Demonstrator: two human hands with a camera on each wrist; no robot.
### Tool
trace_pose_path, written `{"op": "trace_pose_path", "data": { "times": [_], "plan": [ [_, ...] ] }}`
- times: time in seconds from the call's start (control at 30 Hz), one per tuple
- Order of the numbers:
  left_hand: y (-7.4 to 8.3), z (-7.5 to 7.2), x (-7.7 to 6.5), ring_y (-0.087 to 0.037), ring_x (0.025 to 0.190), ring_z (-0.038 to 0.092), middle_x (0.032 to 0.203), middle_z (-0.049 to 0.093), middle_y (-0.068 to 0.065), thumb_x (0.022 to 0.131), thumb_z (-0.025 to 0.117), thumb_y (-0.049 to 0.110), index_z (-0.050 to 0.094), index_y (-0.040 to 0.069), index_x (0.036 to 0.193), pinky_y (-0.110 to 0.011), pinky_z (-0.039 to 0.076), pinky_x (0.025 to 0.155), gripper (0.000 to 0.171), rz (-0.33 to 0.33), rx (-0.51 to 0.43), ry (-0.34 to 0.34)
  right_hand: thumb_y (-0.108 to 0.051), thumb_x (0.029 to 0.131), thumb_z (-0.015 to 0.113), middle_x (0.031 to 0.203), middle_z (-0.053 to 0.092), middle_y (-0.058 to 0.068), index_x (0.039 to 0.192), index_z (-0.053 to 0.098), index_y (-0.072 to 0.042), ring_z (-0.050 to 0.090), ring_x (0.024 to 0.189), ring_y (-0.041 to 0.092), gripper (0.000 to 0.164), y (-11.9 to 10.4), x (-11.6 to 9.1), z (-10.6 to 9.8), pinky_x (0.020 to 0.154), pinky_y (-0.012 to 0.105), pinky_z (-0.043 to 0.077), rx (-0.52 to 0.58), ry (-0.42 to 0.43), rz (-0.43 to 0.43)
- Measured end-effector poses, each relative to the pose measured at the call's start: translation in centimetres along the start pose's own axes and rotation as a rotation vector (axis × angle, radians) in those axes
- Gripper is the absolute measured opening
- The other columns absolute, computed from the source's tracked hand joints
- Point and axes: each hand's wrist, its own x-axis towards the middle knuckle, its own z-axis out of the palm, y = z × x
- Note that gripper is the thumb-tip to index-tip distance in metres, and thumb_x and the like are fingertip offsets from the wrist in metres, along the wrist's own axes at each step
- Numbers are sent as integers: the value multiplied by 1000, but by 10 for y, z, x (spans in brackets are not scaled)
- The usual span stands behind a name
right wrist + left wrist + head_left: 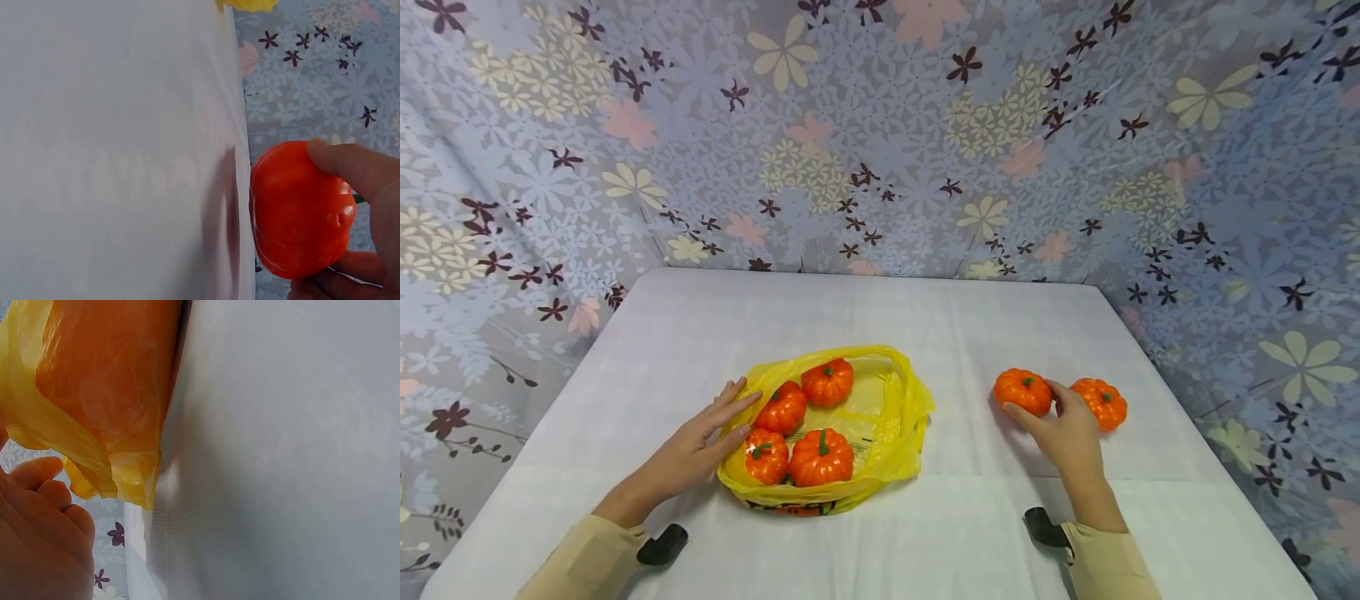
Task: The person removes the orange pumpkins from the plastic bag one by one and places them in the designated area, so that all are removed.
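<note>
A yellow plastic bag (917, 417) lies wide-mouthed on the table, with several small orange pumpkins (822, 457) inside it. My left hand (696, 446) rests at the bag's left rim, its extended fingers reaching over the edge. The left wrist view shows the bag's side (106, 381) beside the bent smaller fingers. To the right, my right hand (1067, 429) grips another orange pumpkin (1022, 392) between thumb and fingers. In the right wrist view this pumpkin (300, 212) has a glossy ribbed skin, and its green stem points toward the palm.
One more orange pumpkin (1101, 403) sits just right of my right hand. A white cloth covers the table (880, 308), and a flowered curtain (880, 150) hangs behind and along its sides. Black wrist devices (662, 545) show at both sleeves.
</note>
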Motion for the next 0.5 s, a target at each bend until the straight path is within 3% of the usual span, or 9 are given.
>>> {"op": "trace_pose_path", "data": {
  "times": [0.27, 0.5],
  "plan": [
    [0, -1, 1, -39, 152, 8, 166, 16, -14, 105, 55, 29, 46, 21, 154, -72, 15, 111, 50, 7, 12, 4, -44, 82, 83, 142, 48, 34, 144, 45, 9, 47, 128, 50, 90, 2, 1, -4, 106, 61, 39, -33, -32, 68],
    [-1, -2, 0, -38, 152, 8, 166, 17, -13, 105, 55, 30, 46, 22, 153, -72, 15, 112, 50, 5, 18, 6, -42, 83, 83, 141, 49, 35, 144, 44, 10, 47, 128, 50, 89, 4, 0, -5, 107, 63, 37, -75, -10, 118]
  ]
}}
